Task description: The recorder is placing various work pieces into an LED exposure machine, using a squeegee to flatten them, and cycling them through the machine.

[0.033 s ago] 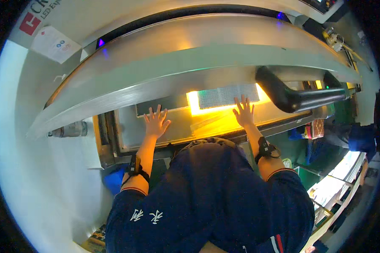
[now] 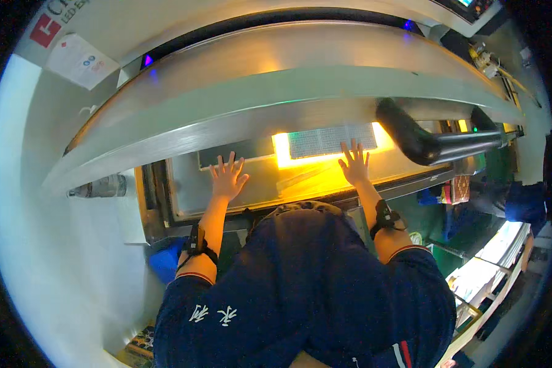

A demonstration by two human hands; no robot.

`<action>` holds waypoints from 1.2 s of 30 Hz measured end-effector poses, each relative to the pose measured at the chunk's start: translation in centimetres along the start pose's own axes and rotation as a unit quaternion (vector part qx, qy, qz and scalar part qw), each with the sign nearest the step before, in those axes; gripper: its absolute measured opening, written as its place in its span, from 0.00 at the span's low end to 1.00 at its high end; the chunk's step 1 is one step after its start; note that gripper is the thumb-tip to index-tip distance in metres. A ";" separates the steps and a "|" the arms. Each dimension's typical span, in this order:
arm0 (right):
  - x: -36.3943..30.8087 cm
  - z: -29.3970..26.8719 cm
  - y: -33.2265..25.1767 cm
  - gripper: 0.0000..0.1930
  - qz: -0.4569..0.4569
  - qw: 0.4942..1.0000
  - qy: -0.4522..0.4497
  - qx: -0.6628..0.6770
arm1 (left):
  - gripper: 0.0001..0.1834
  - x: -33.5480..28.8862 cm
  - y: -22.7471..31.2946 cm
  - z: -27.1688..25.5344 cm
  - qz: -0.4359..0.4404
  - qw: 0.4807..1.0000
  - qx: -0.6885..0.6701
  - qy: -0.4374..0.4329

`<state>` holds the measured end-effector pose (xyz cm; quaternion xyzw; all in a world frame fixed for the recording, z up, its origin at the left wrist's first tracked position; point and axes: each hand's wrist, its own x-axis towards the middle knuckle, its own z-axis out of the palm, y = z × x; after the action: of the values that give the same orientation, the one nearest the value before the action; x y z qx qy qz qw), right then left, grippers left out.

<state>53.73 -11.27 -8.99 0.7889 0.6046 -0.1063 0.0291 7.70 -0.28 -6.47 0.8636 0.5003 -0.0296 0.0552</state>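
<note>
My left hand [image 2: 227,179] is palm down with fingers spread over the left part of the flat glassy machine bed [image 2: 193,196]. Its fingertips reach the near edge of a dark rectangular panel [image 2: 245,150]. To the right, my right hand [image 2: 354,167] is spread the same way, its fingertips overlapping the near edge of a pale panel with a fine grid pattern [image 2: 316,144]. Bright yellow light glows around this panel from below. Neither hand grasps anything. Whether the palms press on the bed, I cannot tell. The raised lid hides the far sides of both panels.
A wide metal lid [image 2: 257,92] arches over the bed, with a thick black handle [image 2: 435,146] at its right. A clear bottle [image 2: 104,186] lies at the left. Under the bed's left side is a blue object [image 2: 167,262]. A rack with rails [image 2: 472,294] stands at the right.
</note>
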 end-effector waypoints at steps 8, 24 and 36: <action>-9.2 -32.9 -6.9 0.52 0.034 0.739 0.672 -0.030 | 0.34 -0.3 -0.3 0.7 -0.002 0.998 -0.007 0.068; -21.4 -21.3 -8.7 0.09 0.011 0.986 -0.107 -0.128 | 0.32 -8.6 18.6 -14.3 0.435 0.586 -0.553 -0.402; -18.8 -3.1 -3.1 0.22 -0.082 0.959 -0.266 -0.053 | 0.48 3.1 13.5 1.0 0.020 0.999 -0.024 0.041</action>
<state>46.56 -27.70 -1.86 0.6771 0.6423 -0.2823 0.2220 20.91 -4.41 -6.89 0.8721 0.4857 0.0192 0.0563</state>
